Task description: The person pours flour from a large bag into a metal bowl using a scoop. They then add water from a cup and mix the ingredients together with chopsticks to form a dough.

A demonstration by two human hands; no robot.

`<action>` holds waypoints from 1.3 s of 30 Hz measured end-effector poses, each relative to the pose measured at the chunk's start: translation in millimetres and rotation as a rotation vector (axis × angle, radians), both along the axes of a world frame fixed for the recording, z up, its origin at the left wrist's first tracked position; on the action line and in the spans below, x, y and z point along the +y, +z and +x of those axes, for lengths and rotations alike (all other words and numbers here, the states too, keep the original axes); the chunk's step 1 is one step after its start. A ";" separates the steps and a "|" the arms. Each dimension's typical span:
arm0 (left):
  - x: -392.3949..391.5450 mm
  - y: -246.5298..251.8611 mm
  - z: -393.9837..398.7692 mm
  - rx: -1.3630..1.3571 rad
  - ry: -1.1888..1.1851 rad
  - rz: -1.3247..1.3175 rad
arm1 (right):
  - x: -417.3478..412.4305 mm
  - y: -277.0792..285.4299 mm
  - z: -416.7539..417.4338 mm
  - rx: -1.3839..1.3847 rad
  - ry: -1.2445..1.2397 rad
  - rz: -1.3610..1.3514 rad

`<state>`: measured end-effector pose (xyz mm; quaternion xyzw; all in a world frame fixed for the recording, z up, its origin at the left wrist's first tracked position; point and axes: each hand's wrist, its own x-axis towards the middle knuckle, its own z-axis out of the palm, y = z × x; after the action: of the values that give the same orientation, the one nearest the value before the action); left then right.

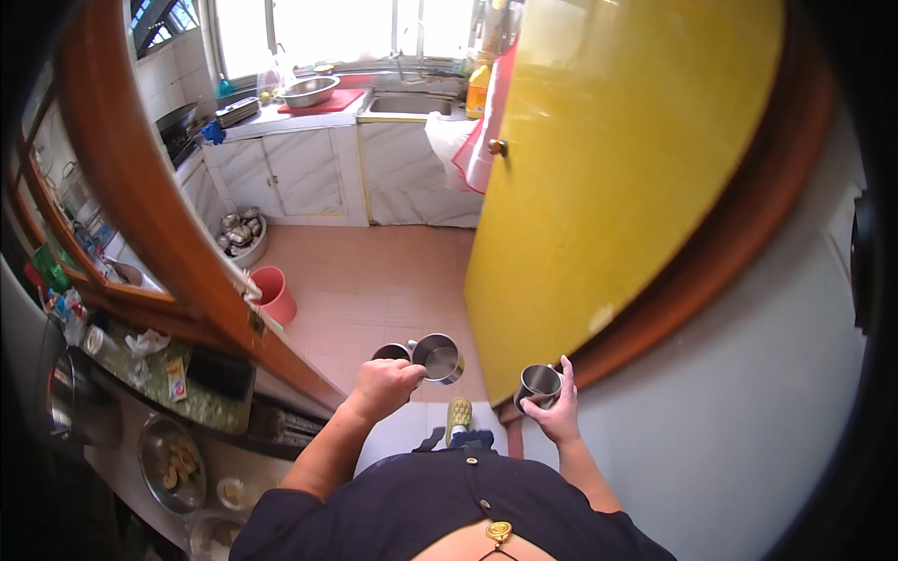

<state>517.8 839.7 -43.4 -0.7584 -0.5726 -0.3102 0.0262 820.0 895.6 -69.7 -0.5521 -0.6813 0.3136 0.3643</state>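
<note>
Two metal mugs are held side by side in my left hand (387, 384), its fingers closed around their handles. The right one of the pair, a steel mug (438, 358), tilts so its inside shows; the other metal mug (391, 352) is partly hidden behind my knuckles. My right hand (555, 410) grips a third metal mug (539, 383), thumb at its near side and fingers along its right side. The mugs' insides look bare. Below and between my hands, a foot in a yellow-green shoe (459, 415) is at the doorway.
A yellow door (596, 175) stands open at right; a wooden door frame (140, 175) rises at left. Beyond are a pink bucket (275, 294), a tub of metal items (245, 238), a sink (410, 104) and a steel basin (311, 91). Lower left, a bowl of food pieces (172, 463) sits on a surface.
</note>
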 end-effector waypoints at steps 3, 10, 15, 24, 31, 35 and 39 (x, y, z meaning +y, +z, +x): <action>54.4 -15.6 -40.2 0.011 0.131 -0.050 | 109.0 -19.0 -53.4 -0.003 0.136 0.010; 119.0 -10.3 -143.5 -0.079 0.565 -0.226 | 315.9 6.3 -230.7 0.097 0.466 -0.009; 192.6 -37.6 -229.1 -0.075 0.699 -0.230 | 433.6 -11.4 -333.6 0.020 0.583 0.062; 457.5 -5.1 -415.3 -0.011 0.411 -0.179 | 635.3 -15.7 -491.9 0.198 0.486 -0.016; 629.2 53.3 -542.0 0.041 0.404 -0.031 | 818.3 -1.8 -630.0 0.295 0.503 0.021; 706.4 88.7 -612.8 -0.083 0.542 0.004 | 935.9 12.0 -734.2 0.601 0.717 0.003; 798.0 104.4 -683.7 -0.211 0.578 -0.048 | 1033.1 45.8 -844.8 0.518 0.620 0.119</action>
<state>-165.9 1637.7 61.0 -0.5283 -0.7712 -0.3534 0.0359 -24.8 1928.7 -23.9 -0.2013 -0.7182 0.4972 0.4432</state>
